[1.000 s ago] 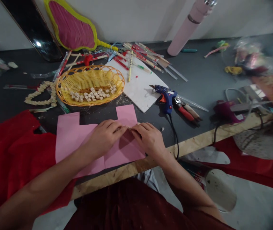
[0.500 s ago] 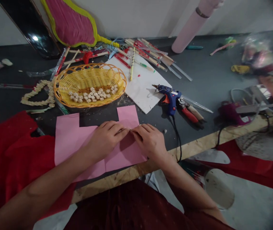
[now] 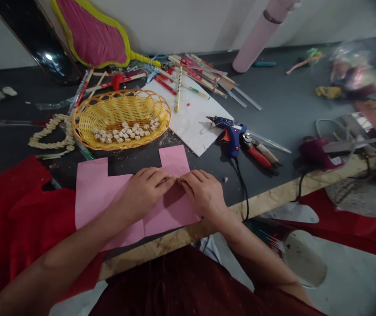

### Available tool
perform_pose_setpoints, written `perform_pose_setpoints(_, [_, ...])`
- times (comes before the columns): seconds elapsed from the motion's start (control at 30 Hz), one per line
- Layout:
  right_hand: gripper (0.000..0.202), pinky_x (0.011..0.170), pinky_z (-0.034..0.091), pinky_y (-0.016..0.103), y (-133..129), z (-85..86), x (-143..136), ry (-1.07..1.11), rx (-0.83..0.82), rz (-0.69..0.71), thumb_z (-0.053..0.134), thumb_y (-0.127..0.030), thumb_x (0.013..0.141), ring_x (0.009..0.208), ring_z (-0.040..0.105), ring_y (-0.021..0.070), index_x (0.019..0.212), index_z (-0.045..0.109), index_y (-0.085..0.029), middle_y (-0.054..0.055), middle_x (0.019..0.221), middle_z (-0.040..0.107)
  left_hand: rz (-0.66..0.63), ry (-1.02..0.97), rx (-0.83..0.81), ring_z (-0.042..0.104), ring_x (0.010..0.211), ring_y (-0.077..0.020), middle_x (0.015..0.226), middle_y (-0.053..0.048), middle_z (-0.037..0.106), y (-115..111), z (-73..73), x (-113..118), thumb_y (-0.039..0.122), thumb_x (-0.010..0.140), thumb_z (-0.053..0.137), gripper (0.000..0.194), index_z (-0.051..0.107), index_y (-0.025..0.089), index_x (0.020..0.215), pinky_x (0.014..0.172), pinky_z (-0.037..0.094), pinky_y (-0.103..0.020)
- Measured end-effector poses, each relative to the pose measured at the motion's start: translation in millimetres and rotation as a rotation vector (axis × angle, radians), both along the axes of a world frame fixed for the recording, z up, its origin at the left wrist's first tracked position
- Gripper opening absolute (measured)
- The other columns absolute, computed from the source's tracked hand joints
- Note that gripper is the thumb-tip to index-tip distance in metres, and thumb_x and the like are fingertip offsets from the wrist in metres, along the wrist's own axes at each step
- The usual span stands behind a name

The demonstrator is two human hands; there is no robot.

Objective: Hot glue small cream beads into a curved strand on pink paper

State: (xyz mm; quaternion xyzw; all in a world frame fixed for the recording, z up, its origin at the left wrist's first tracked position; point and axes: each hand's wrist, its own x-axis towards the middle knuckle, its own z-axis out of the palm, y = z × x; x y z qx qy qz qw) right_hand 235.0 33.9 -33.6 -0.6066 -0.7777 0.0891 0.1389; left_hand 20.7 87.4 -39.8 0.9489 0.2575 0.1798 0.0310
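Both of my hands meet over a cut sheet of pink paper lying at the table's front edge. My left hand is closed, thumb and fingertips pinched together. Facing it, my right hand pinches in the same way, its fingertips almost against the left ones. A small pale bit shows between the fingertips, too small to name and mostly covered by the fingers. Beyond the paper stands a yellow woven basket with small whitish knotted pieces in it.
A blue glue gun and red-handled pliers lie right of a white board. Sticks, a pink fan, a phone and a pink bottle are at the back. Red cloth covers the left.
The hands keep the same pinch over the pink paper. The whole view has shifted slightly, with no object visibly moved.
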Motion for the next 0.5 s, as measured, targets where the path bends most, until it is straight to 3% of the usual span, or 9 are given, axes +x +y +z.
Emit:
perform_pose_setpoints(0.23, [0.012,0.085,0.048,0.033,-1.6,0.0,4.5,0.078,0.002,0.049,0.060,-0.021,0.100,0.089,0.067,0.0209,0.098,0.072,-0.017,0.007,0.096,0.075,-0.005,0.017,-0.029,0.061,0.099,-0.0246,0.110,-0.010,0.071,0.3,0.0,-1.1,0.012,0.101,0.045,0.033,0.068,0.015,0.125,0.084,0.052,-0.039])
perform_pose_setpoints(0.5, [0.026,0.081,0.048,0.032,-2.0,0.3,-1.2,0.032,-0.003,-0.012,0.051,-0.025,0.105,0.085,0.066,0.0195,0.092,0.074,-0.020,0.006,0.090,0.075,0.001,0.024,-0.018,0.061,0.101,-0.0248,0.111,-0.011,0.071,-1.2,0.0,-0.8,0.012,0.102,0.044,0.034,0.067,0.015,0.126,0.085,0.052,-0.040])
